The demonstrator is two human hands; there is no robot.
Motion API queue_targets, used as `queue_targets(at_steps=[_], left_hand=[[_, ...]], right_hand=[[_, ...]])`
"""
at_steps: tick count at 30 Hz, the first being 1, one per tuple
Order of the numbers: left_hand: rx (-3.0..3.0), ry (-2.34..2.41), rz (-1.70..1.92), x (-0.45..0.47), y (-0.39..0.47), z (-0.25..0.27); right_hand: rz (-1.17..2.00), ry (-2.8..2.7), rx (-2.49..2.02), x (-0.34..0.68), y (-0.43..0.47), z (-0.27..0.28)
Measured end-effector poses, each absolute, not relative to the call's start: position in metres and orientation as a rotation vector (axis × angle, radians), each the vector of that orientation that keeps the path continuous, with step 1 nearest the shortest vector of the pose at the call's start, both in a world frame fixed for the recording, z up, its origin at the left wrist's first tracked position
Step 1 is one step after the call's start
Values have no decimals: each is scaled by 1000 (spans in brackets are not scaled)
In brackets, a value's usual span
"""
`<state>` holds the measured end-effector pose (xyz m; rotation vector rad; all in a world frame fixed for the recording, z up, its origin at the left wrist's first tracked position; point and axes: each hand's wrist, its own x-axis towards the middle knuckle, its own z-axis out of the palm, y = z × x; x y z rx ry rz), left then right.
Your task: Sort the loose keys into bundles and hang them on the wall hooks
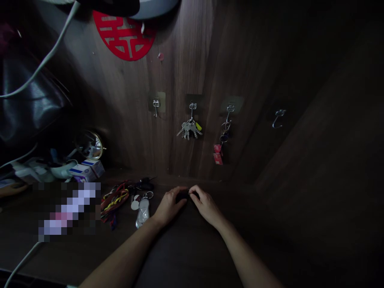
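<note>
My left hand [169,206] and my right hand [205,204] meet low over the dark wooden surface, fingertips almost touching. The right fingers and thumb are pinched together. On the left, the fingers curve forward with the thumb below them, around something dark and small that I cannot make out. Just left of my left hand lies a silver-grey key fob [143,212] with a metal ring [149,195] and round white tags [135,203]. Beside it are a bundle of coloured cords [115,199] and a black car key [145,185].
On the back panel are metal hooks: a bare one [155,108], one with a bunch of keys [189,129], one with keys and red tags [218,154], and a bare right one [279,118]. Small boxes [87,170], a round mirror [90,145] and a black bag [30,100] stand left.
</note>
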<state>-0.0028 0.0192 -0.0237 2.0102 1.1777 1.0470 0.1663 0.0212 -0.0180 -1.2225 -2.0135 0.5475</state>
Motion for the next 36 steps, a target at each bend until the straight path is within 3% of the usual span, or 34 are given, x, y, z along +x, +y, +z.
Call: queue_targets(at_steps=[18,30,36], left_hand=[[1058,746,1173,6,22,-21],[853,690,1142,5,18,-16],[1054,688,1089,7,15,-16]], right_hand=[[1101,-1518,-961,161,19,-11],[830,-1392,-1002,164,18,-4],[824,-1330,-940,164,15,2]])
